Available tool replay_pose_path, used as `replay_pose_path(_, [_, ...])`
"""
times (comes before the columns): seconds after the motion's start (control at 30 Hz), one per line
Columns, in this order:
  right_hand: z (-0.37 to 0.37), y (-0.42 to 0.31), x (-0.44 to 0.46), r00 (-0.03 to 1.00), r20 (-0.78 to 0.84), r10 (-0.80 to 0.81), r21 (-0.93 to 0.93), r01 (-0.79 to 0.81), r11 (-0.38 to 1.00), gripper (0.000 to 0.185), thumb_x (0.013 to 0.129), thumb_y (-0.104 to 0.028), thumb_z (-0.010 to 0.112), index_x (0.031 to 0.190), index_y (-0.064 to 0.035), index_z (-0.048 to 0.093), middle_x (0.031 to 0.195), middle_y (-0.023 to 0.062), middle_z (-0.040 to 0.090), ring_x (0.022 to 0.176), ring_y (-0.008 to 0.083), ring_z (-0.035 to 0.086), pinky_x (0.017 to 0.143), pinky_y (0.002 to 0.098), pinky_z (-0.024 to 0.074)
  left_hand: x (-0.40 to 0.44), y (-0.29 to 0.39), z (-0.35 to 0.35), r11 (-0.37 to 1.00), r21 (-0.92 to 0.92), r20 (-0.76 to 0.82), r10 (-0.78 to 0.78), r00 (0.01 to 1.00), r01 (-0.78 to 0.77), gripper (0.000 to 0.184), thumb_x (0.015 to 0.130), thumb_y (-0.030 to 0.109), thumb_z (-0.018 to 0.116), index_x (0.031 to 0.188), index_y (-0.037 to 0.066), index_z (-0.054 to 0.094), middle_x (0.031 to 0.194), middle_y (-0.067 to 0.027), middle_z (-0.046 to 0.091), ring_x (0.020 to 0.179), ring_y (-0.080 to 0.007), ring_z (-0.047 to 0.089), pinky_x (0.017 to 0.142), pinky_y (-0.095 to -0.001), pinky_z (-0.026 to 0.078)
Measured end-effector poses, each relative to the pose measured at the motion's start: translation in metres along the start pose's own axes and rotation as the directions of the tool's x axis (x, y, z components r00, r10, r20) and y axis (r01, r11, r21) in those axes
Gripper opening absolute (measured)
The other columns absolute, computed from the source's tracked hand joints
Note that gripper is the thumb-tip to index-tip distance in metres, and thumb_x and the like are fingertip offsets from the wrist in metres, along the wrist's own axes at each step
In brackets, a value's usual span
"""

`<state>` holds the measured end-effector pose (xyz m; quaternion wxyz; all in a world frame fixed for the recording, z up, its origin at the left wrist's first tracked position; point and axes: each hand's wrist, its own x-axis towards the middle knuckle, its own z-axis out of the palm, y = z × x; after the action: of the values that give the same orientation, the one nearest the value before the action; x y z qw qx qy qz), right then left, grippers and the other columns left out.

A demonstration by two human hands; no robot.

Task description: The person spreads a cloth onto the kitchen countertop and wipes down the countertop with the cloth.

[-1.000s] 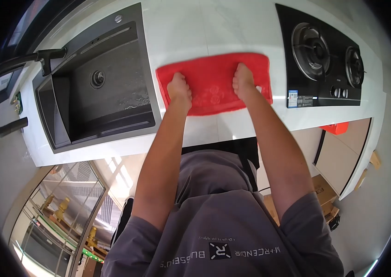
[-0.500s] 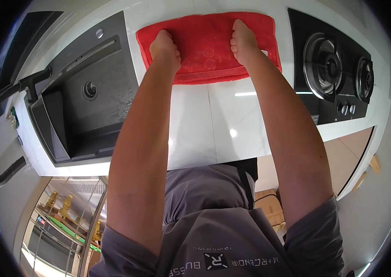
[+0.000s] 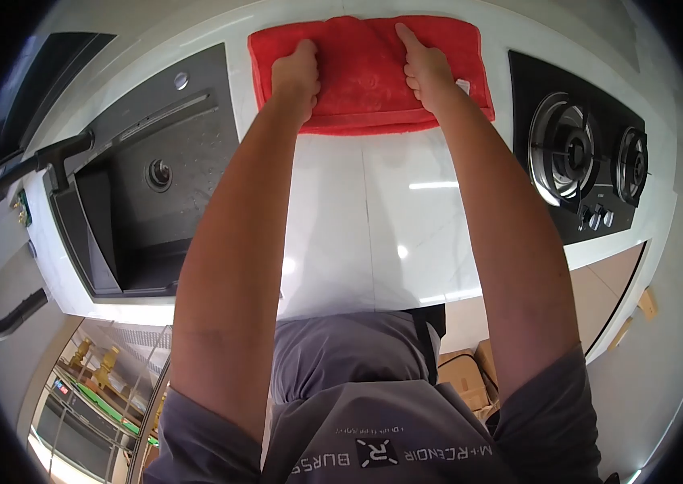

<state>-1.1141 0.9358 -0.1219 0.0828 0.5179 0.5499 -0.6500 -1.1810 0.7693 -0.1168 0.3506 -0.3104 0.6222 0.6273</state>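
Note:
A red towel (image 3: 362, 85) with a soft, plush surface lies folded on the white countertop, toward its far side. On its left part rests my left hand (image 3: 297, 79), fingers curled in against the cloth and thumb pointing forward. My right hand (image 3: 427, 74) grips the right part the same way, its thumb stretched out over the fabric. Between the two hands the cloth bulges up at the far edge. A small white tag (image 3: 463, 85) shows near the towel's right side. The fingertips of both hands are partly hidden.
A dark sink (image 3: 168, 133) with a black faucet (image 3: 55, 157) is set into the counter (image 3: 362, 202) at left. At right is a black gas hob (image 3: 591, 153) with two burners. Below the counter are a wire rack (image 3: 104, 395) at left and cardboard boxes (image 3: 464, 379).
Both hands and the towel have shifted farther from me across the counter. The thumbs now reach forward, and the towel's far edge has bunched up between the hands.

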Motion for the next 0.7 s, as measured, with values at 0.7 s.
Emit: replay_pose_path(0.7, [-0.071, 0.274, -0.183, 0.996, -0.049, 0.075, 0.119, -0.069, 0.990, 0.052, 0.088, -0.050, 0.060, 0.055, -0.0150, 0.041, 0.044, -0.0006, 0.036, 0.032, 0.0144, 0.035, 0.030, 0.0345, 0.0235, -0.130, -0.285, -0.157, 0.738, 0.527, 0.280, 0.318, 0.906, -0.422, 0.043, 0.089, 0.037, 0.057, 0.076, -0.003, 0.065, 0.063, -0.0155, 0.059, 0.061, -0.0218, 0.060, 0.060, -0.0406, 0.044])
